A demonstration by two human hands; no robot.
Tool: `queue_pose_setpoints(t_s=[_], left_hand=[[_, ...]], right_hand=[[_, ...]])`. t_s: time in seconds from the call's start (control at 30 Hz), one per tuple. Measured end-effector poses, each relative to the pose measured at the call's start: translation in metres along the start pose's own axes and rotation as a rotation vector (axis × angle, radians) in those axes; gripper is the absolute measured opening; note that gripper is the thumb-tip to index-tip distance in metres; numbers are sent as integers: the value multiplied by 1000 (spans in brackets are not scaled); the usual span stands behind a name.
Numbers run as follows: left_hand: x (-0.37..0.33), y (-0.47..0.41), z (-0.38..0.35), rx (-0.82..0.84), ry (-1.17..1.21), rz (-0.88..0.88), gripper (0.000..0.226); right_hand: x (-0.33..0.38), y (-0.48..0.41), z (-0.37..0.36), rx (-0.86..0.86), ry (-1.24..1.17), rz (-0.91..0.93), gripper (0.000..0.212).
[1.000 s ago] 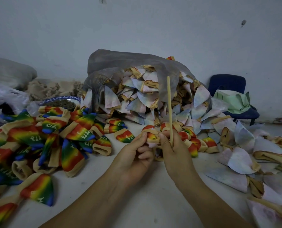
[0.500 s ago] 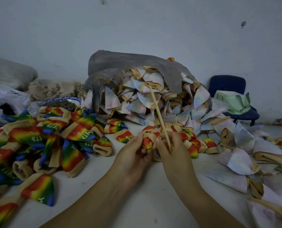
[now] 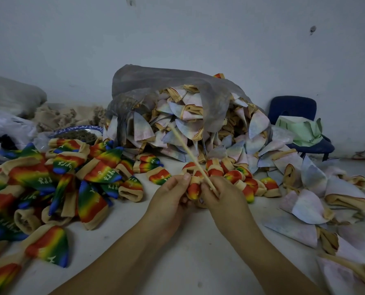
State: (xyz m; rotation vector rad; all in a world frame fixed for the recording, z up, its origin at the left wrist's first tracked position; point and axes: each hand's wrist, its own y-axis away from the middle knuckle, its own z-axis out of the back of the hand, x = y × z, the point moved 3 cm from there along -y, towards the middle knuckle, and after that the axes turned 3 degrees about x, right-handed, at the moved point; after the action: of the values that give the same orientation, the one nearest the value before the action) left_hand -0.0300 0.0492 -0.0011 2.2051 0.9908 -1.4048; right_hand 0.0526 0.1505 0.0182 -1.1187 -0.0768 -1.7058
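Observation:
A small rainbow fabric piece [image 3: 194,188] with a tan cuff is held between both hands at the centre of the white table [image 3: 177,252]. My left hand [image 3: 168,201] pinches its upper edge with thumb and fingers. My right hand [image 3: 222,199] grips the piece's right side together with a thin pale wooden stick [image 3: 190,154]. The stick slants up and to the left, its lower end hidden in the fabric and my fingers.
A heap of rainbow pieces [image 3: 49,184] covers the left of the table. A grey plastic bag [image 3: 166,86] spills pale inside-out pieces [image 3: 198,124] at the back, more lie at right [image 3: 326,201]. A blue chair [image 3: 294,109] stands far right; a blue-rimmed bowl [image 3: 77,133] sits back left.
The stick has tipped from upright to slanting up-left. Both hands have stayed on the rainbow piece, which now shows more red fabric between them.

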Motion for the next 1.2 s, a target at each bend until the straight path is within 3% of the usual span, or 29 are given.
queue_pose_setpoints(t_s=[0.07, 0.17, 0.27, 0.33, 0.43, 0.57, 0.73, 0.9, 1.03, 1.2], left_hand=[[2, 0, -1, 3, 17, 20, 14], [5, -2, -2, 3, 56, 78, 25], [3, -5, -2, -16, 126, 63, 17], [1, -6, -2, -18, 135, 19, 16], [1, -5, -3, -26, 45, -27, 15], [7, -5, 1, -92, -272, -34, 14], [9, -1, 3, -24, -156, 189, 19], [8, -3, 5, -125, -297, 167, 19], [5, -6, 3, -142, -34, 119, 16], [-2, 0, -6, 194, 461, 327, 8]], right_hand=[[-5, -1, 2, -2, -248, -210, 16], [-12, -2, 3, 18, -780, -474, 19], [-11, -3, 4, 139, -1198, -534, 31], [-9, -3, 4, 242, -1351, -517, 30], [-7, -3, 6, 334, -1285, -443, 23], [-12, -3, 8, 245, -997, -364, 13], [-7, -1, 7, 191, -807, -298, 12], [-10, -1, 0, 145, -453, -214, 14], [-13, -4, 3, 47, -461, -222, 17], [-16, -2, 1, 94, -931, -343, 16]])
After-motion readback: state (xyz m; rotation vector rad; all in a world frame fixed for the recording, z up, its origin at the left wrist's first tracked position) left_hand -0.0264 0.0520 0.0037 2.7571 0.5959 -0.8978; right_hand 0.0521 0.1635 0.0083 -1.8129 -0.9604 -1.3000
